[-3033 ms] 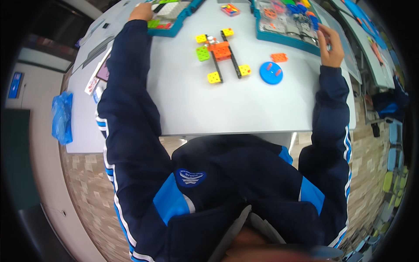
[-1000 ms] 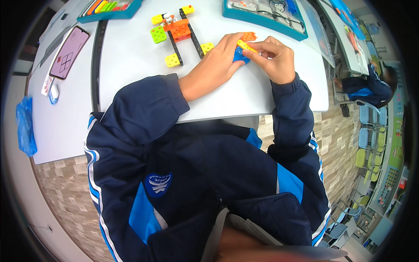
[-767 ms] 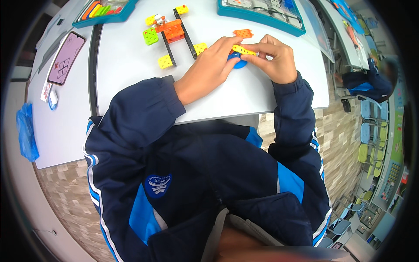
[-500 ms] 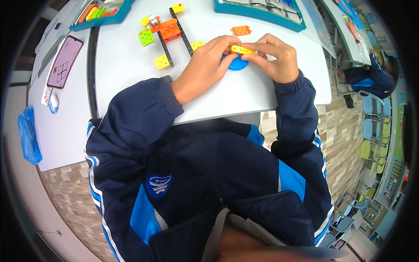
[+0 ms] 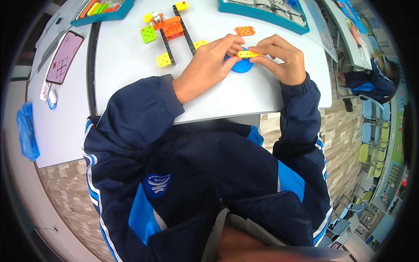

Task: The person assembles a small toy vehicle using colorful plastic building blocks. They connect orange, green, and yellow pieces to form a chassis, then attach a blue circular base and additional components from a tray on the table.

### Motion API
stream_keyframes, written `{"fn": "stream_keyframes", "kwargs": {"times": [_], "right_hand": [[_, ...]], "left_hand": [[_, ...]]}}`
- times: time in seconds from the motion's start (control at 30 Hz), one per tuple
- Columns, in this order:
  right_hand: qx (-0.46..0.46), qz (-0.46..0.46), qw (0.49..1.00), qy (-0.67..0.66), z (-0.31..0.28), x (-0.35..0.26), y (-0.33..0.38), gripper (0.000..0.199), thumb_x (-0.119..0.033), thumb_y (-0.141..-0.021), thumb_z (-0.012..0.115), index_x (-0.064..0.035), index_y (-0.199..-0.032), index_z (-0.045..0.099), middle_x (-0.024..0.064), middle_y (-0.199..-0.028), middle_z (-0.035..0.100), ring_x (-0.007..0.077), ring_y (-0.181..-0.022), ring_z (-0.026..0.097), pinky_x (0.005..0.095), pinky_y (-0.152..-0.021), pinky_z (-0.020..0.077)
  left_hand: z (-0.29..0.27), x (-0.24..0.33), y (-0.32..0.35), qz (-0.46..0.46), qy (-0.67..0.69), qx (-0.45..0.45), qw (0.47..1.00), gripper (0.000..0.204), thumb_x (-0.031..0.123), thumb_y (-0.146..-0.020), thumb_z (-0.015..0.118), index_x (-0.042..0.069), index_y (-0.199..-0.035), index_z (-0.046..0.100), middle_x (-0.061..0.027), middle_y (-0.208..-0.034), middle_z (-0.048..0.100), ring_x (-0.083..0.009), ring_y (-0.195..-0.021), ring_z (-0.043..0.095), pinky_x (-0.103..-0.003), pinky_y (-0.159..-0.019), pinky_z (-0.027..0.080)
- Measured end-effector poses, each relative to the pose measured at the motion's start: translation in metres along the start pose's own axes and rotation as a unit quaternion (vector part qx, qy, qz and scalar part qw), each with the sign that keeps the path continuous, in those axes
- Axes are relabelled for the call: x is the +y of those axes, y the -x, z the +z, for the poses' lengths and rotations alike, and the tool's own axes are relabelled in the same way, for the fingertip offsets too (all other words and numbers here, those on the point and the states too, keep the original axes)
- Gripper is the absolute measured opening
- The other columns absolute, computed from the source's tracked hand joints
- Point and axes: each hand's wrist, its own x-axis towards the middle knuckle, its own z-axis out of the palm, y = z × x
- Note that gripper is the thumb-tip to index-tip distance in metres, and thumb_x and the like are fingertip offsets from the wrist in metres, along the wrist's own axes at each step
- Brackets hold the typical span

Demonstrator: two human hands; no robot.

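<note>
Your left hand (image 5: 209, 65) and right hand (image 5: 279, 59) pinch a small yellow holed plastic strip (image 5: 246, 54) over the round blue plastic disc (image 5: 242, 66) on the white tabletop (image 5: 131, 74); a teal rectangular tray (image 5: 262, 11) lies at one o'clock.

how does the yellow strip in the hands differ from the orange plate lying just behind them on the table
The narrow yellow perforated strip is long and thin; the small orange perforated plate is wider and more rectangular. The yellow strip is pinched between the left hand and right hand, over a round blue disc; the orange plate lies untouched on the white table. Both are small plastic building pieces with holes.
</note>
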Motion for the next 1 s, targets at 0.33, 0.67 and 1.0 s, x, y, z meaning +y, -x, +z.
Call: {"fn": "stream_keyframes", "kwargs": {"times": [0.33, 0.67, 1.0], "right_hand": [[-0.008, -0.01, 1.0, -0.003, 0.0026, -0.0008, -0.0037, 0.026, -0.004, -0.073, 0.083, -0.0078, -0.097, 0.077, 0.0044, -0.086, 0.068, 0.0128, -0.072, 0.061, 0.0236, -0.056, 0.0456], [-0.038, 0.005, 0.999, -0.015, -0.0002, 0.0014, -0.0033, 0.025, -0.003, -0.072, 0.082, -0.0037, -0.097, 0.076, 0.0057, -0.082, 0.066, 0.0136, -0.072, 0.063, 0.0237, -0.06, 0.0501], [-0.043, 0.004, 0.999, -0.014, -0.0019, 0.002, -0.0062, 0.024, -0.005, -0.073, 0.083, -0.0039, -0.096, 0.077, 0.0048, -0.081, 0.065, 0.0127, -0.071, 0.062, 0.0232, -0.058, 0.0481]], "left_hand": [[-0.001, 0.0017, -0.0001, -0.01, -0.019, -0.007, 1.0, 0.037, 0.004, -0.083, 0.073, 0.005, -0.117, 0.059, -0.0096, -0.095, 0.073, -0.0222, -0.093, 0.072, -0.029, -0.079, 0.056], [0.0011, -0.0008, 0.0002, -0.004, -0.031, -0.007, 0.999, 0.038, 0.003, -0.083, 0.072, 0.006, -0.119, 0.058, -0.0097, -0.096, 0.074, -0.0232, -0.094, 0.072, -0.03, -0.078, 0.057], [0.0002, 0.0007, -0.0012, -0.016, -0.017, -0.012, 1.0, 0.038, 0.002, -0.084, 0.071, 0.005, -0.12, 0.058, -0.0116, -0.097, 0.073, -0.0243, -0.093, 0.072, -0.031, -0.078, 0.057]]}}
